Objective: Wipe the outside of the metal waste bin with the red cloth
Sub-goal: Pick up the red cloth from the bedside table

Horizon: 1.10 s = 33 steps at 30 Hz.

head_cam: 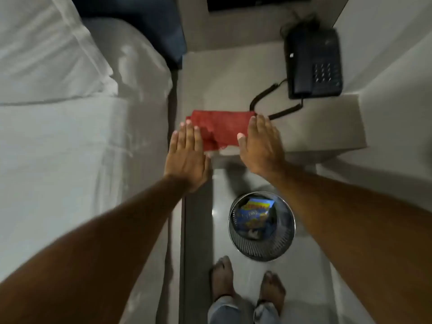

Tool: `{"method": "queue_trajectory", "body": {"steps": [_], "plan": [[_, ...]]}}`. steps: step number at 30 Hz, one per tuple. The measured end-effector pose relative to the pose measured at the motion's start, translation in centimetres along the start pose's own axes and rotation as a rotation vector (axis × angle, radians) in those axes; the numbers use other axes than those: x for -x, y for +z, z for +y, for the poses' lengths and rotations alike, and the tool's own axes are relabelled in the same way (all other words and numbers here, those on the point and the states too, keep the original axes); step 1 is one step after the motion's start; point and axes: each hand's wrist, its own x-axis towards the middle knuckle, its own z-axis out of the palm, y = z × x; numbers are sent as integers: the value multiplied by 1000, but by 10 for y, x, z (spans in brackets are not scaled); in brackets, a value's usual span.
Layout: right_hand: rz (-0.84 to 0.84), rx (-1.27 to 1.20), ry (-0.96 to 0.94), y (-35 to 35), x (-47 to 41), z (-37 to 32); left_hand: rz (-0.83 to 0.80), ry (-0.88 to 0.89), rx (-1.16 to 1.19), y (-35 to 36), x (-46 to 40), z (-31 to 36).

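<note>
A red cloth point(221, 128) lies folded on the front part of a grey bedside table point(315, 129). My left hand point(187, 155) hovers flat at the cloth's left end, fingers straight and holding nothing. My right hand point(260, 143) is flat at the cloth's right end, its thumb over the cloth's edge. Whether either palm touches the cloth is unclear. The round metal mesh waste bin point(261, 244) stands on the floor below the table, between my forearms, with blue and yellow wrappers point(256, 213) inside.
A black corded telephone point(313, 64) sits at the table's back right, its coiled cord point(268, 97) running to the cloth's far right corner. A bed with white sheets point(70, 136) fills the left. My bare feet point(247, 284) stand on the glossy floor just behind the bin.
</note>
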Motion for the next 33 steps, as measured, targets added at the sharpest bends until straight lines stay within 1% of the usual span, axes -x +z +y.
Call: {"method": "queue_trajectory", "body": {"steps": [2,4,6,8,10,12,15,17,18,20,23,24,26,28,30,31,33], "plan": [[19,-12,147,26,-15,7,14,10,14,21,-21,-7],[69,-86,319,40,-26,7,-7,53,23,34,-39,-15],[120,-128,410,47,-36,0,-79,120,51,46,-49,-16],[155,-150,507,51,-49,-5,-156,147,58,54,-51,-13],[152,-303,620,53,-65,-11,-168,132,93,57,-51,-11],[92,-479,695,57,-78,-19,-183,149,89,55,-49,-13],[1,-546,683,61,-83,-24,-228,182,62,51,-46,-20],[23,-627,633,56,-65,-25,-239,188,68,49,-38,-20],[58,-725,593,53,-52,-26,-228,188,85,49,-31,-19],[108,-1033,536,44,-18,-30,-164,193,169,50,-13,-10],[149,-1594,508,32,47,-26,-55,229,333,56,31,21],[170,-1746,501,29,71,-22,-30,241,373,58,48,30],[210,-1957,506,27,126,-5,17,283,440,63,87,47],[225,-2069,556,31,179,19,82,345,468,76,128,68],[307,-2126,526,37,233,54,107,366,437,96,159,88],[385,-2136,520,40,259,75,88,359,413,108,169,98],[554,-2091,551,50,307,120,-12,350,347,134,180,117]]}}
